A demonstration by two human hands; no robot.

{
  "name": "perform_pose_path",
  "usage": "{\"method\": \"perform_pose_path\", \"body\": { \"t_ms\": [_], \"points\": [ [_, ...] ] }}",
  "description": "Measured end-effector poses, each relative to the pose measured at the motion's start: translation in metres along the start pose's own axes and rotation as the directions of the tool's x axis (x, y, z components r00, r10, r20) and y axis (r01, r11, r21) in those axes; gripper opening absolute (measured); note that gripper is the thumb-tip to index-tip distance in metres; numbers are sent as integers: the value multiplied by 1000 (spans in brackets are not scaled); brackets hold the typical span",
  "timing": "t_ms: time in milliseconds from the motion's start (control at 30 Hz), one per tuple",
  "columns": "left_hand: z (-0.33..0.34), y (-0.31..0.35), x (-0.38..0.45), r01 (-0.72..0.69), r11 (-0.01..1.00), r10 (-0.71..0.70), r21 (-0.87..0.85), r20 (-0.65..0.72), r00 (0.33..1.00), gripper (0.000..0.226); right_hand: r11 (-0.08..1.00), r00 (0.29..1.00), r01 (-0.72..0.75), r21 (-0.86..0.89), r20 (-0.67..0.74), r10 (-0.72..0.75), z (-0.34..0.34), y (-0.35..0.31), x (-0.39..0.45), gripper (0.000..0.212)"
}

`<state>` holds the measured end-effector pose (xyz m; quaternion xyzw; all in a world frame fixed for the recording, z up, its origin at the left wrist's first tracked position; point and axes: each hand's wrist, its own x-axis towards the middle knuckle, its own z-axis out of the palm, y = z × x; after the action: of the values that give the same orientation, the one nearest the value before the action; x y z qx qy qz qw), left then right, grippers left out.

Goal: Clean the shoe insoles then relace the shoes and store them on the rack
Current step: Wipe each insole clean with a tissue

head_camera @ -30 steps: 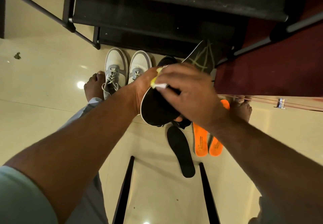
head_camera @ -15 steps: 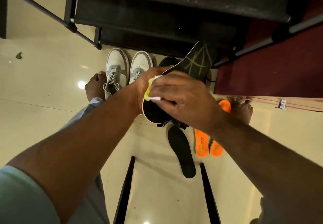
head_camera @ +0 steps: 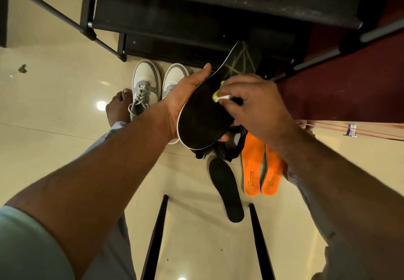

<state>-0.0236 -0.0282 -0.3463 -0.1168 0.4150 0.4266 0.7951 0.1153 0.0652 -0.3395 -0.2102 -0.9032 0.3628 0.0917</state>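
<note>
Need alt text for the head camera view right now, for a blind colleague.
A person's left hand holds a black insole while the right hand wipes it with a yellow-white cloth. On the floor below lie another black insole, two orange insoles and grey-white sneakers.

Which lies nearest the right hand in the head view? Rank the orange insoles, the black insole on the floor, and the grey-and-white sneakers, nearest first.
Measured from the right hand, which pinches a yellow cloth:
1. Orange insoles: on the floor just below the wrist.
2. Black insole on the floor: lower, left of the orange pair.
3. Grey-and-white sneakers: far left, beyond the left hand.
</note>
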Motion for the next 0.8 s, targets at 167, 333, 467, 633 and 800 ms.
{"method": "perform_pose_path", "body": {
  "t_ms": [167,333,467,633,800],
  "points": [
    [-2,3,3,-78,992,71,-98,-75,995,46,964,933,79,254,322,-161,-7,-28,2,11],
    [3,1,0,-43,999,41,-13,-92,995,50,985,975,-157,71,173,143,-16,3,7,11],
    [-1,1,3,-74,997,70,-20,-143,987,46,979,952,-92,182,304,33,-15,-17,5,12],
    [-2,0,7,-108,994,105,-13,-152,983,52,968,945,-183,173,301,124,-17,-9,9,12],
    [2,0,2,-87,996,88,17,-136,987,50,968,952,-167,185,287,110,-17,-11,7,11]
  ]
}}
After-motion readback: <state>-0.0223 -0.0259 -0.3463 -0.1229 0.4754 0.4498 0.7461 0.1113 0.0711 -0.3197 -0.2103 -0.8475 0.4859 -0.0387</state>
